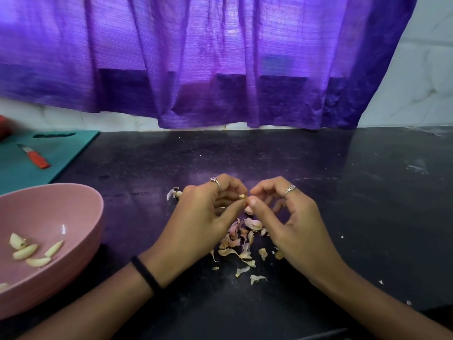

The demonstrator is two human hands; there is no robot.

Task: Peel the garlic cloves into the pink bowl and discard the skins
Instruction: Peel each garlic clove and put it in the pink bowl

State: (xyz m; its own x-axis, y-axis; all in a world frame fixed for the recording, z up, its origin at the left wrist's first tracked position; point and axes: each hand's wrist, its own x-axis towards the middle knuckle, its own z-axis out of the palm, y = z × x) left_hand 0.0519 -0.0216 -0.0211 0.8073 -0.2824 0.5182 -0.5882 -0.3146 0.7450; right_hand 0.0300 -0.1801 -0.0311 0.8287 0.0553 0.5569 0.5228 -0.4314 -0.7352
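Mid-peel, frame centre: left hand point(208, 212) pinches a garlic clove point(242, 197), right hand point(291, 217) nips its skin. Skins point(241, 244) litter tabletop point(343, 192) below. Next, likely: strip, drop clove into pink bowl point(81, 200), lower left.

Surface: dark, glossy stone counter point(318, 168)
On it: round pink plastic bowl point(81, 231) — teal plastic cutting board point(61, 158) — papery garlic skins point(241, 244), perhaps an unpeeled clove among them

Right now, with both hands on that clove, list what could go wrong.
1. The garlic clove is pinched only at the fingertips of the left hand and right hand; it might slip onto the skins.
2. The pink bowl sits off to the left, so loose skins could get carried in.
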